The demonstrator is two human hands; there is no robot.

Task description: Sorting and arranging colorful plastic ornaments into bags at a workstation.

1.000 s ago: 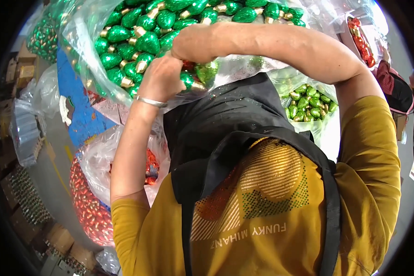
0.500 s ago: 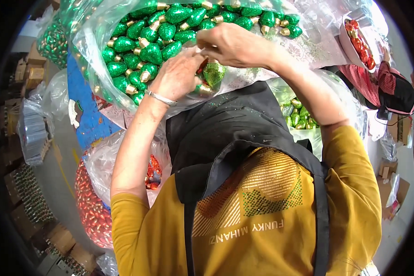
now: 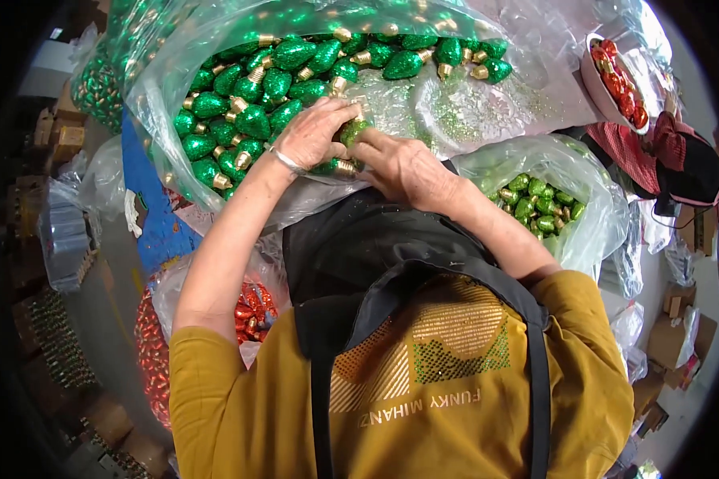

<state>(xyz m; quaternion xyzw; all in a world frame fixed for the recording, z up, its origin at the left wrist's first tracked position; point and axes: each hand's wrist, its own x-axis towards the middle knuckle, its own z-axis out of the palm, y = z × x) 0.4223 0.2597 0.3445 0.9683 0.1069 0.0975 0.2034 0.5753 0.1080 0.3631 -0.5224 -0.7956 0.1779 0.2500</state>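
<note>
My left hand [image 3: 310, 137], with a bracelet at its wrist, closes round a light-green glitter bulb ornament [image 3: 355, 131] at the near edge of the table. My right hand [image 3: 407, 169] grips the same ornament from the right with curled fingers. Both hands cover much of it. Just below lies another green bulb with a gold cap [image 3: 343, 168]. Left of and beyond my hands, an open clear plastic bag [image 3: 158, 104] holds many dark-green glitter bulb ornaments [image 3: 252, 120] with gold caps.
Green glitter dusts the plastic sheet [image 3: 463, 104] on the table. On the right, a clear bag [image 3: 607, 191] holds small light-green ornaments [image 3: 539, 203]. A white bowl [image 3: 597, 84] of red ornaments stands far right. Red ornaments [image 3: 256, 307] fill a bag at lower left. Another person's sleeve [image 3: 635, 156] shows.
My right hand has come down from above the ornament to its right side, the forearm lowering. The left hand stays round it, slightly lower. More of the right-hand bag shows.
</note>
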